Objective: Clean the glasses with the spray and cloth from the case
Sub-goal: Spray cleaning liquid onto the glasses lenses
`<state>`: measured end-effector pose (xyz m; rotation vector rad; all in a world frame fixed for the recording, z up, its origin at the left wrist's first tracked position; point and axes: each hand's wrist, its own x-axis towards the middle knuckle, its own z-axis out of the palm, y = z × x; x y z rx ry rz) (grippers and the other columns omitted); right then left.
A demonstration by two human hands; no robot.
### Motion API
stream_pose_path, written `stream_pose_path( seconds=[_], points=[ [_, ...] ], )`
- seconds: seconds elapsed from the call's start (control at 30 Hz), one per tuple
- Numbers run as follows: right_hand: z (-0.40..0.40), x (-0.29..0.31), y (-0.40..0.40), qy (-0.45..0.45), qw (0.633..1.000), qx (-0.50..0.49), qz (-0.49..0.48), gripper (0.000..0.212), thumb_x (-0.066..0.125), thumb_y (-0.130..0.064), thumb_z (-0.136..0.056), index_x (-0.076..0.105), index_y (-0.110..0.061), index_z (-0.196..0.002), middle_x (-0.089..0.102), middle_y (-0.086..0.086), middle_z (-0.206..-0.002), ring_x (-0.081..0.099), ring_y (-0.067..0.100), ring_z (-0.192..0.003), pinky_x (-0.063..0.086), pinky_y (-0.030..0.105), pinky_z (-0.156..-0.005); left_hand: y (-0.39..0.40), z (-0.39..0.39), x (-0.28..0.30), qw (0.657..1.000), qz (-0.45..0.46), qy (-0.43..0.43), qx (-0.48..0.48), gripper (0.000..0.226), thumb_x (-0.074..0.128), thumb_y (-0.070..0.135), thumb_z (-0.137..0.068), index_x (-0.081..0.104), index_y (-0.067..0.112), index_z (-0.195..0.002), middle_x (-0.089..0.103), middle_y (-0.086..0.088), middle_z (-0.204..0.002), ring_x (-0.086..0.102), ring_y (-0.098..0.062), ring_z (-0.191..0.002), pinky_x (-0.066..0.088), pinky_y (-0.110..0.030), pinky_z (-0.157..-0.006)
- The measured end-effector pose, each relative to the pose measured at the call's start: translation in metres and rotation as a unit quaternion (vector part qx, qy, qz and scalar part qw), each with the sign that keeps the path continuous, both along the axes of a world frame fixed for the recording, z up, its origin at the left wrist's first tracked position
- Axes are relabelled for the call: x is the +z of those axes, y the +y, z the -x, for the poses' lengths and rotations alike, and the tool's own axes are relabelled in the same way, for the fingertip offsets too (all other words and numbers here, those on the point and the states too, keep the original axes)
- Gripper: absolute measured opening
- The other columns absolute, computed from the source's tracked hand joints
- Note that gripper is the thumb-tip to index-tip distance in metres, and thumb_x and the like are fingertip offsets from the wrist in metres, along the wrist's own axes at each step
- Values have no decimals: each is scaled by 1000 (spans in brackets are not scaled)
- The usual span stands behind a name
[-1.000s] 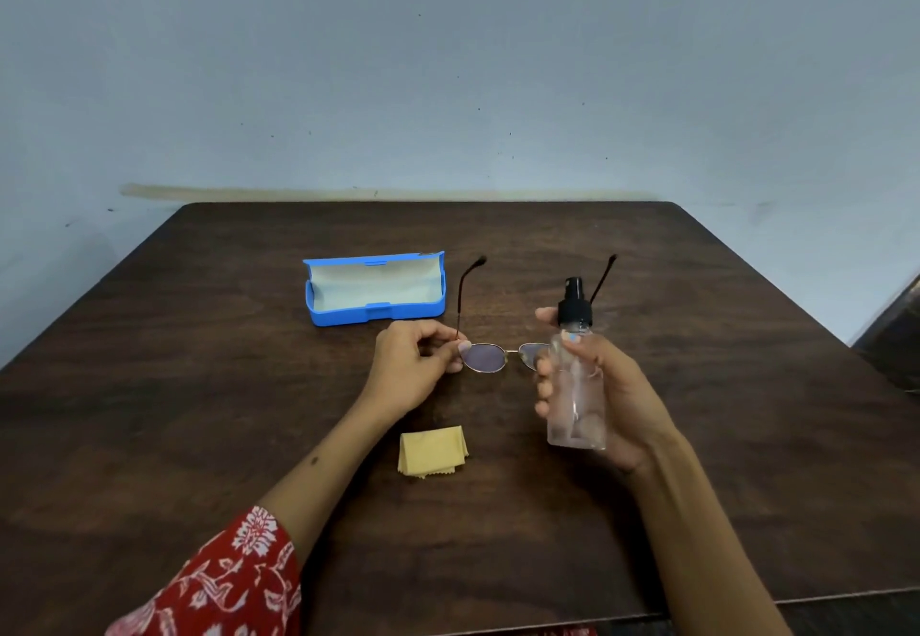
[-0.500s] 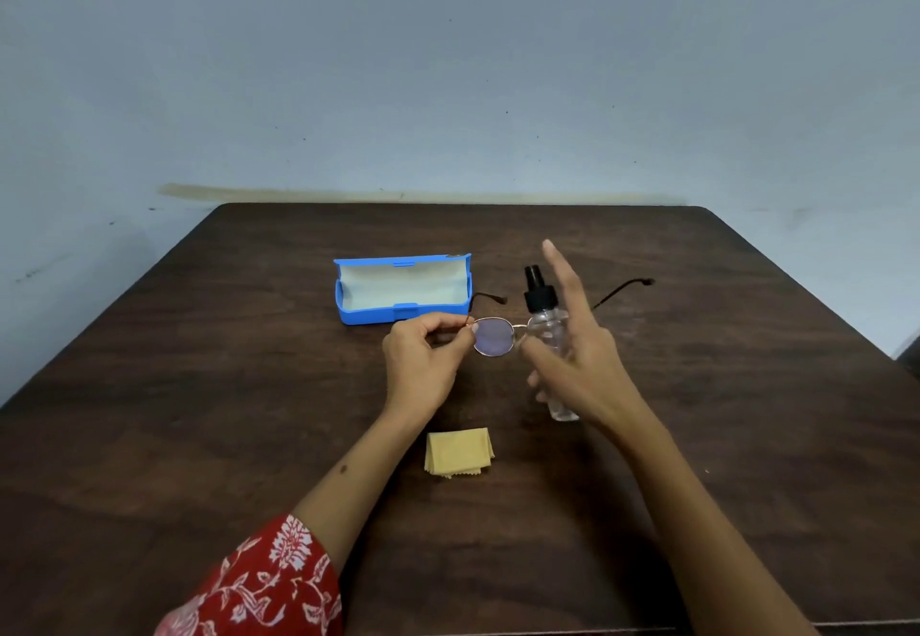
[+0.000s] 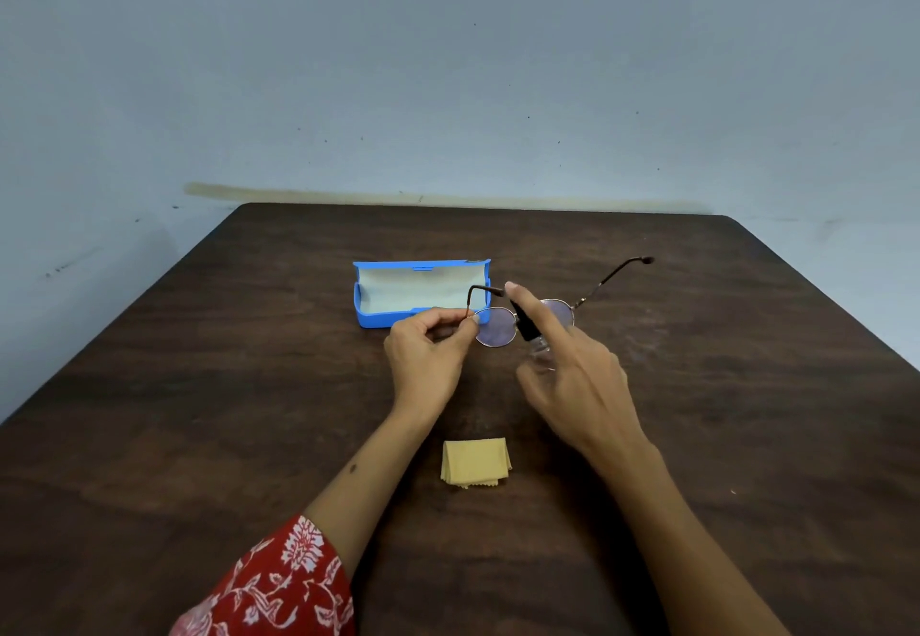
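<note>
At mid-frame the left hand [image 3: 428, 357] pinches the round wire-rimmed glasses [image 3: 517, 322] at their left hinge, while the right hand [image 3: 577, 381] grips a clear spray bottle [image 3: 535, 342], index finger raised over its black nozzle, tilted toward the lenses. Below them a folded yellow cloth [image 3: 475, 462] lies on the dark wooden bench [image 3: 199, 411]; the open blue case [image 3: 418, 289] sits just above the left hand.

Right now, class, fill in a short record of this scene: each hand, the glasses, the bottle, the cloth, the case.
left hand: pinches the glasses at the left hinge
right hand: holds the bottle, forefinger raised over its top
glasses: held up above the table, arms unfolded
bottle: clear, black nozzle, tilted toward the lenses
cloth: yellow, folded, lies on the table near the person
case: blue, open, on the table behind the left hand
table: dark wood
</note>
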<state>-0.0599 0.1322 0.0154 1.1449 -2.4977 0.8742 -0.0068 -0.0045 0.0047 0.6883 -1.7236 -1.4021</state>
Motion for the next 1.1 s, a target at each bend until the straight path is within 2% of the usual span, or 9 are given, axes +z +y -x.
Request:
stream_pose_path(
  seconds=[0.07,0.2,0.33,0.57,0.67,0.73,0.83,0.93,1.1],
  points=[
    [1,0,1,6,1000,-8,-20,77,50,-17,-76,19,-56,-135,53,-3,-77,50,18,-63,31,25,-49,0,0,0,1000,-13,4,-2,11,73,7,-75,75,9,-86,73,-1,-78,71,-13,-76,58,-33,-78],
    [-2,1,3,-7,1000,-15,-19,75,51,-18,-75,19,-57,-130,53,-3,-76,55,22,-67,42,30,-55,1,-2,3,1000,-20,12,-1,11,73,6,-75,75,11,-85,73,4,-77,71,-13,-76,59,-37,-79],
    [-2,2,2,5,1000,-11,-28,86,49,-15,-77,8,-61,-137,50,0,-74,48,19,-61,36,29,-53,3,-3,6,1000,-16,12,-6,12,73,6,-76,75,12,-85,72,8,-76,70,-9,-75,59,-35,-79],
    [-2,2,2,-6,999,-35,-31,67,51,-18,-77,22,-52,-127,58,0,-83,56,23,-71,32,29,-55,4,-4,7,1000,-21,14,-13,12,73,8,-76,75,11,-87,73,3,-79,71,-11,-77,59,-37,-80],
    [-3,2,2,-3,1000,-30,-2,76,53,-15,-76,23,-53,-134,54,-6,-80,52,19,-67,35,28,-55,4,-4,8,999,-25,21,-12,12,73,8,-76,75,12,-87,73,3,-79,71,-12,-77,59,-39,-79],
    [-2,3,5,-3,999,-36,22,84,55,-15,-75,18,-57,-137,57,-6,-84,54,17,-67,40,29,-56,3,-4,8,999,-30,27,-10,11,73,7,-76,75,14,-85,73,3,-79,71,-13,-77,59,-40,-80],
    [3,3,14,-4,998,-61,24,80,54,-17,-75,19,-59,-134,60,-2,-84,58,21,-72,46,32,-61,1,-5,9,998,-46,35,-2,11,73,7,-76,74,16,-82,73,2,-78,72,-16,-77,58,-41,-81],
    [7,3,19,-9,997,-81,13,75,53,-17,-75,22,-55,-132,59,-2,-81,56,21,-71,44,32,-59,-1,-6,10,998,-51,34,5,12,72,7,-77,73,19,-81,73,3,-78,72,-16,-77,58,-40,-81],
    [9,3,20,-18,995,-95,31,86,52,-16,-77,10,-62,-136,56,0,-80,53,21,-67,41,31,-59,-1,-7,11,998,-56,33,8,10,72,8,-78,74,14,-86,73,-2,-80,71,-19,-78,58,-36,-81]
  ],
)
